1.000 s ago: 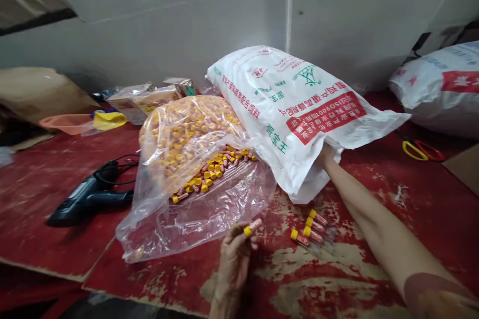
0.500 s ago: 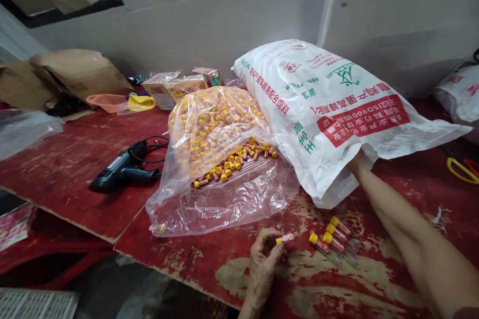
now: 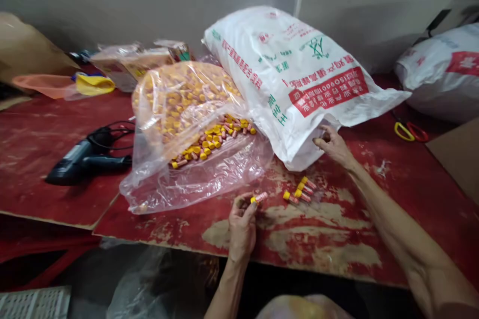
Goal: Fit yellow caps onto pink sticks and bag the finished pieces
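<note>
Between thumb and fingers, my left hand (image 3: 242, 219) pinches a small capped tube (image 3: 261, 198) with a yellow cap and red-and-white contents. My right hand (image 3: 335, 147) is at the mouth of the white woven sack (image 3: 310, 70), its fingers drawn together; what they hold, if anything, I cannot make out. Several like tubes (image 3: 304, 194) in clear wrap lie on the table between my hands. Behind my left hand, a clear plastic bag (image 3: 202, 184) lies open toward me, filled with many yellow-capped tubes (image 3: 209, 142).
A heat gun (image 3: 80, 159) with a coiled cord lies on the worn red table (image 3: 30, 144). Farther back are boxes (image 3: 127, 62), an orange scoop-like dish (image 3: 45, 84) and a yellow one (image 3: 93, 84). Scissors (image 3: 410, 131) and another sack (image 3: 443, 72) are at right.
My right hand has come out of the sack's mouth and its fingers now show. My left hand still holds the tube. The view has shifted, so everything sits farther left and higher.
</note>
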Available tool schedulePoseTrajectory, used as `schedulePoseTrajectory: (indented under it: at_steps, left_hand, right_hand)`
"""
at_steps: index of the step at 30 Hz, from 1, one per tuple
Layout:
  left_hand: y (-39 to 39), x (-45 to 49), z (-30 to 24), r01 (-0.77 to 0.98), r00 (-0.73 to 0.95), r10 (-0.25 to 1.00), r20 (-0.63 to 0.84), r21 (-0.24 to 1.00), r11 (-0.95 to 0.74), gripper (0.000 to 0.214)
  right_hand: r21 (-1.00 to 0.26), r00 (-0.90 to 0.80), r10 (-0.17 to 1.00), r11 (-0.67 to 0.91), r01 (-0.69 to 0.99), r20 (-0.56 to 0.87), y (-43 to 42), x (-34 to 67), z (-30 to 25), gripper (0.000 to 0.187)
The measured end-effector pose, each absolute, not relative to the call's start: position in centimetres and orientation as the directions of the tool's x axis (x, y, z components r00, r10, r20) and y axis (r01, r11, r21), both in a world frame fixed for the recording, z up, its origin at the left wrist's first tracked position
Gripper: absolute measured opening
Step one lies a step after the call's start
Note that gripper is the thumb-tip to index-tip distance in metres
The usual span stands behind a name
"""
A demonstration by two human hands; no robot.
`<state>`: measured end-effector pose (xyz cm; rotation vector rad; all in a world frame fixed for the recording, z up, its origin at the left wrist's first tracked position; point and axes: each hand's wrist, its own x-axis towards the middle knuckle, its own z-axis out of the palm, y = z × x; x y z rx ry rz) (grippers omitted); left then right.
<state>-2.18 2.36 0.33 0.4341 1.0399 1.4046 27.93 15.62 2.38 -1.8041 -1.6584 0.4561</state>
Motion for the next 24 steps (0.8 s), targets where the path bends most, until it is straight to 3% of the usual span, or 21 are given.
schedulePoseTrajectory:
  at_steps: [3, 6, 12, 19, 24]
  left_hand:
    - [1.4, -0.9, 1.3, -0.626, -0.064, 0.932, -0.356, 0.742, 0.241, 0.037]
    - [0.2, 0.6, 2.0, -0.611, 0.009, 0.937, -0.349, 0.740, 0.281, 0.032]
    - [-2.2, 2.9, 1.5, -0.487, 0.054, 0.950, -0.307, 0.822, 0.294, 0.030]
    - [-4.6, 4.0, 0.6, -0.303, 0.101, 0.976, -0.194, 0.928, 0.216, 0.024]
    - [-6.2, 4.6, -0.1, -0.231, 0.097, 0.976, -0.195, 0.949, 0.212, 0.029]
  right_hand:
    - [-0.917, 0.073, 0.990, 0.084, 0.391, 0.122, 7.6, 26.7, 3.7, 0.063]
    - [-0.976, 0.017, 1.000, 0.007, 0.219, 0.011, 0.6, 25.1, 4.2, 0.065]
    - [-0.909, -0.046, 0.999, 0.007, 0.417, -0.014, -5.2, 22.6, 2.4, 0.028]
    - [-0.771, -0.271, 0.933, 0.351, 0.531, 0.238, -5.1, 20.4, 2.4, 0.020]
    - [-0.625, -0.243, 0.913, 0.403, 0.669, 0.328, -6.1, 18.8, 1.4, 0.017]
